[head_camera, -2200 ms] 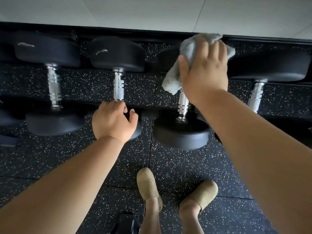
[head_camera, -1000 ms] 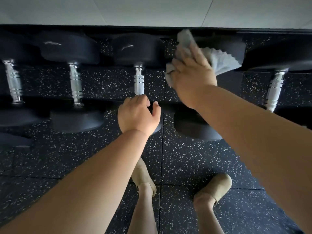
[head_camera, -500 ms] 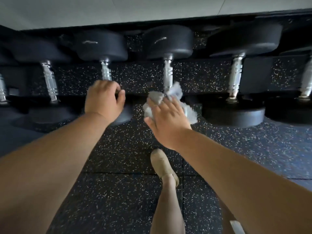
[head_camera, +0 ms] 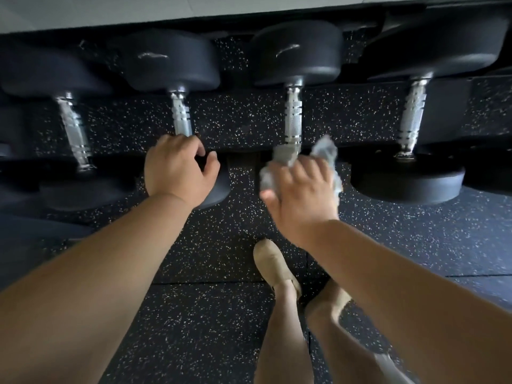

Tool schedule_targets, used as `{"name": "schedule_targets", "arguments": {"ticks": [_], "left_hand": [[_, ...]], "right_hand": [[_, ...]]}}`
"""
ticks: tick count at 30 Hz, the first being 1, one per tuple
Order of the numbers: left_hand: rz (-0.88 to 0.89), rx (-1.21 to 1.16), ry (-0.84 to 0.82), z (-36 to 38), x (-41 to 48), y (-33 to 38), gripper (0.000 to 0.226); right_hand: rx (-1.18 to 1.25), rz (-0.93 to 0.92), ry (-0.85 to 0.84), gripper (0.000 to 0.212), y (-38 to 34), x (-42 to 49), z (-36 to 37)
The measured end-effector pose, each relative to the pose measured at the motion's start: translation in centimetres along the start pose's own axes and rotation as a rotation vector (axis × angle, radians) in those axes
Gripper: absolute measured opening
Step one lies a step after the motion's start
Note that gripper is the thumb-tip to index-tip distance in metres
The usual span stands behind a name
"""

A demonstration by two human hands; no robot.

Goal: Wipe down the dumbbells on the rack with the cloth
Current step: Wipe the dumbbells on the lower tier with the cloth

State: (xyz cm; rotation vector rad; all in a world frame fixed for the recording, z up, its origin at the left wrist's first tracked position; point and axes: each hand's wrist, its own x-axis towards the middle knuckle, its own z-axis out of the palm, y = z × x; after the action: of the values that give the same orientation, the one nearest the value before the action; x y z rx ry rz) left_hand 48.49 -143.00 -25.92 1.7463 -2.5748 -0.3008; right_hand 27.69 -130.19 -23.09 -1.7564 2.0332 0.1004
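Several black dumbbells with knurled steel handles lie side by side on a low rack. My left hand (head_camera: 177,173) curls over the near head of the second dumbbell (head_camera: 181,115) from the left, gripping it. My right hand (head_camera: 302,189) holds a grey cloth (head_camera: 288,156) against the near head of the third dumbbell (head_camera: 293,115); hand and cloth hide that head. Another dumbbell (head_camera: 410,112) lies to the right, a further one (head_camera: 73,131) to the left.
Black speckled rubber flooring (head_camera: 216,314) lies under the rack and my feet. My legs and tan shoes (head_camera: 273,261) stand just below my right hand. A pale wall (head_camera: 83,9) runs behind the rack (head_camera: 243,159).
My right hand brought the cloth down from the far head of a dumbbell to the near head of the one to its left. My left hand shifted one dumbbell leftwards.
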Motion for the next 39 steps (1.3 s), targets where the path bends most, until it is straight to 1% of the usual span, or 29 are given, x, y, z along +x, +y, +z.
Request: {"name": "schedule_targets", "arguments": {"ticks": [2, 3, 4, 5, 6, 7, 8, 10, 12, 14, 15, 17, 19, 22, 23, 24, 25, 27, 28, 29, 31, 32, 33, 36, 38, 39], "left_hand": [[0.006, -0.003, 0.008, 0.1, 0.0, -0.1, 0.034], [0.008, -0.007, 0.015, 0.2, 0.0, -0.1, 0.034], [0.003, -0.008, 0.024, 0.3, 0.0, -0.1, 0.033], [-0.006, -0.005, 0.031, 0.3, -0.1, -0.2, 0.033], [-0.013, -0.002, 0.037, 0.3, -0.1, -0.1, 0.033], [-0.015, -0.005, 0.043, 0.3, -0.1, -0.1, 0.033], [-0.015, -0.011, 0.047, 0.3, -0.1, 0.0, 0.033], [-0.03, -0.012, 0.053, 0.2, -0.2, 0.1, 0.032], [-0.038, -0.004, 0.063, 0.4, -0.3, 0.1, 0.031], [-0.052, 0.001, 0.077, 0.5, -0.3, 0.1, 0.031], [-0.058, 0.002, 0.084, 0.5, -0.3, 0.1, 0.032], [-0.06, 0.009, 0.087, 0.5, -0.3, 0.1, 0.033], [-0.053, 0.031, 0.074, 0.6, -0.3, 0.1, 0.034], [-0.052, 0.018, 0.055, 0.7, -0.3, -0.1, 0.034], [-0.063, 0.003, 0.056, 0.7, -0.3, -0.1, 0.033], [-0.077, -0.006, 0.058, 0.7, -0.2, -0.2, 0.033], [-0.086, -0.011, 0.058, 0.7, -0.2, -0.2, 0.034], [-0.085, -0.008, 0.056, 0.8, -0.2, -0.3, 0.034], [-0.08, -0.003, 0.055, 0.8, -0.2, -0.3, 0.033], [-0.081, 0.0, 0.055, 0.8, -0.2, -0.3, 0.033], [-0.081, -0.004, 0.056, 0.8, -0.3, -0.3, 0.032], [-0.074, -0.007, 0.059, 0.8, -0.3, -0.3, 0.032], [-0.063, -0.004, 0.062, 0.8, -0.4, -0.3, 0.032], [-0.041, 0.017, 0.044, 0.7, -0.3, -0.2, 0.036], [-0.043, 0.02, 0.028, 0.7, -0.2, -0.1, 0.037], [-0.04, 0.021, 0.024, 0.6, -0.2, -0.2, 0.036]], "right_hand": [[-0.065, -0.177, -0.068, 0.081, -1.9, 0.3, 0.1], [-0.086, -0.237, -0.103, 0.083, -2.1, 0.5, 0.1], [-0.096, -0.276, -0.114, 0.08, -1.8, 0.7, 0.1], [-0.09, -0.29, -0.075, 0.069, -1.1, 0.7, 0.3], [-0.053, -0.274, -0.003, 0.056, 0.0, 0.5, 0.5], [-0.006, -0.223, 0.081, 0.049, 1.5, 0.1, 0.8], [0.032, -0.14, 0.146, 0.049, 3.1, -0.5, 1.0], [0.108, 0.034, 0.176, 0.062, 5.6, -1.5, 1.2], [0.154, 0.087, 0.177, 0.07, 5.6, -1.6, 1.4], [0.12, 0.036, 0.203, 0.067, 3.7, -0.8, 1.5], [0.071, -0.03, 0.219, 0.063, 2.4, -0.2, 1.8], [-0.047, -0.195, 0.248, 0.044, -0.1, 1.0, 2.8], [-0.126, -0.279, 0.293, 0.026, -1.8, 2.1, 3.9], [-0.076, -0.286, 0.363, 0.025, -1.7, 2.2, 4.1], [-0.055, -0.272, 0.35, 0.031, -1.0, 1.7, 3.8], [-0.044, -0.224, 0.315, 0.043, 0.3, 0.9, 3.4], [-0.005, -0.125, 0.294, 0.054, 1.8, 0.1, 3.3], [0.168, 0.176, 0.299, 0.068, 4.6, -1.4, 2.8], [0.272, 0.304, 0.287, 0.072, 5.2, -1.8, 3.0], [0.377, 0.388, 0.265, 0.072, 5.2, -2.0, 3.4], [0.5, 0.458, 0.254, 0.07, 3.7, -1.7, 3.8], [0.5, 0.453, 0.265, 0.069, 2.5, -1.6, 3.7], [0.444, 0.412, 0.281, 0.069, 1.5, -1.4, 3.6], [0.155, 0.145, 0.321, 0.063, -0.9, -1.2, 4.1], [0.065, -0.013, 0.341, 0.06, -0.6, -0.8, 4.1], [0.061, -0.033, 0.34, 0.061, 0.2, -0.6, 4.2]]}}
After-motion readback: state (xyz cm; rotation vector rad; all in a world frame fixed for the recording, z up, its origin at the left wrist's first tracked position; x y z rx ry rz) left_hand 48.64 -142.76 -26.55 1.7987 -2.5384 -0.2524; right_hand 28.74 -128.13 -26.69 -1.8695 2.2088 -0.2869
